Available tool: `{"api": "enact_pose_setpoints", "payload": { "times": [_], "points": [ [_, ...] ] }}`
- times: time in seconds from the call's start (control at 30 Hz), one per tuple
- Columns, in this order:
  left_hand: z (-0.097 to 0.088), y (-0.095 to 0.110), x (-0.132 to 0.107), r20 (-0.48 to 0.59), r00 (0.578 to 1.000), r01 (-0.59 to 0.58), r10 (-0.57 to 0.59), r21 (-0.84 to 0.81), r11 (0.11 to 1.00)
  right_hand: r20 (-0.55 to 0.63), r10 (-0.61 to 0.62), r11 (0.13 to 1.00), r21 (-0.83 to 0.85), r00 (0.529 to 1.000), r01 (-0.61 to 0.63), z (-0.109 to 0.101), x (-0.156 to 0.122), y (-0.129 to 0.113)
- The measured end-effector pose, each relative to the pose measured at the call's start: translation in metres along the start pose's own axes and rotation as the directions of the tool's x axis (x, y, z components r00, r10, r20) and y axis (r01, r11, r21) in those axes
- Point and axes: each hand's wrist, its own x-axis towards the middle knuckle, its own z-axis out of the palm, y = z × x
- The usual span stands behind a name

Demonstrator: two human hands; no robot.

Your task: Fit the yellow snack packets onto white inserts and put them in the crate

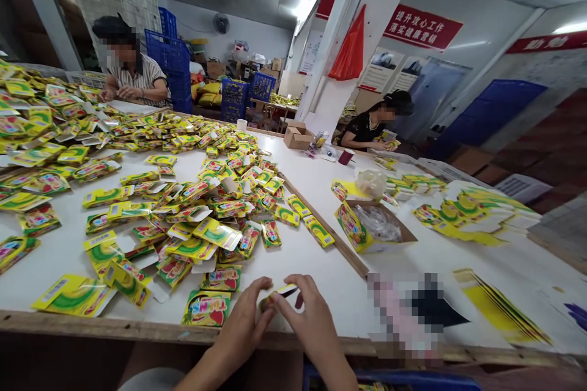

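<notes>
Near the front edge of the white table, a small yellow and green carton (288, 289) is held between both hands, seen at a slant and partly covered by fingers. My left hand (247, 321) grips its left end, thumb and fingers bent around it. On the other end, my right hand (312, 317) has its thumb against the near side and fingers curled over the far side. Just left of my hands lie flat printed cartons (208, 308) with colourful lettering. Beyond them spreads a big heap of similar cartons (183, 220), some with open white flaps.
A wooden strip (330, 229) divides the tabletop (293, 250). Right of it stand an open display box (367, 229) with clear plastic inside, stacked yellow sheets (504, 308) and folded display cartons (472, 214). Two people sit across the table, one left, one right. A blue crate (394, 379) is below the edge.
</notes>
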Motion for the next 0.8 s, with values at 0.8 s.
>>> {"api": "enact_pose_setpoints", "payload": {
  "times": [0.8],
  "points": [
    [-0.007, 0.001, 0.017, 0.02, 0.982, 0.182, -0.185, -0.329, 0.927, 0.183, 0.019, 0.849, 0.516, 0.983, -0.113, 0.031, -0.006, 0.028]
  ]
}}
